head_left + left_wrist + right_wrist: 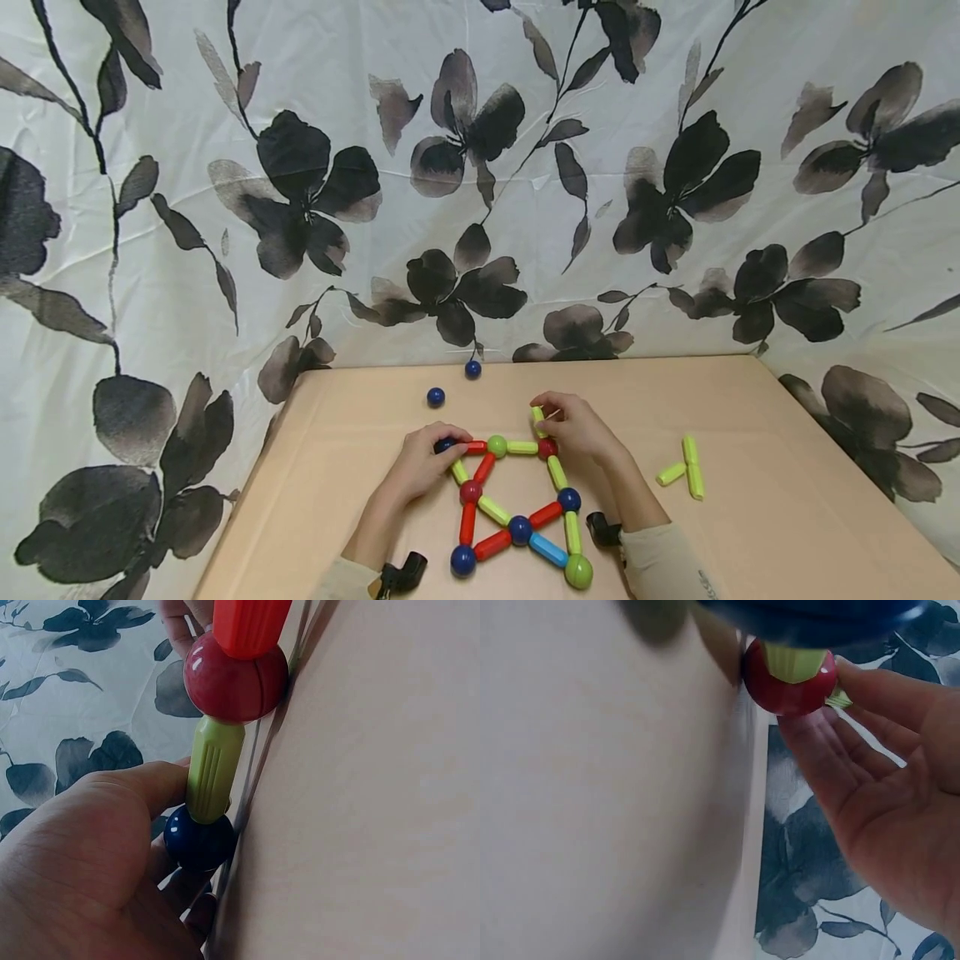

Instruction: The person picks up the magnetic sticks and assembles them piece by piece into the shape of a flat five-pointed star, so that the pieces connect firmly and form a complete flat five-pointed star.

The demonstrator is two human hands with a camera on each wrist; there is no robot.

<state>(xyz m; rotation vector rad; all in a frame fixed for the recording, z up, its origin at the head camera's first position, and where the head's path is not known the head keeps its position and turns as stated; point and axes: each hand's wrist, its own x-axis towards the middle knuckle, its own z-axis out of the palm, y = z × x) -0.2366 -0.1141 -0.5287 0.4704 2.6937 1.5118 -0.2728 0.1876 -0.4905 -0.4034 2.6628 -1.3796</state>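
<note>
A flat frame of coloured rods and balls lies on the board. At its far left corner my left hand [420,460] grips a blue ball [199,838], the thumb beside the yellow-green rod [215,769] that joins it to a dark red ball [470,492]. Near the far right corner my right hand [579,427] pinches a yellow-green rod [537,421], its lower end at another red ball [548,448]. Fingers also lie against that red ball in the right wrist view, where the rod is mostly hidden. A green ball [497,447] sits between both hands.
Two loose blue balls, one nearer [436,397] and one at the far edge [472,369], lie beyond the frame. Several loose yellow-green rods [691,450] lie to the right. A flower-patterned cloth [555,192] hangs behind the board [787,500].
</note>
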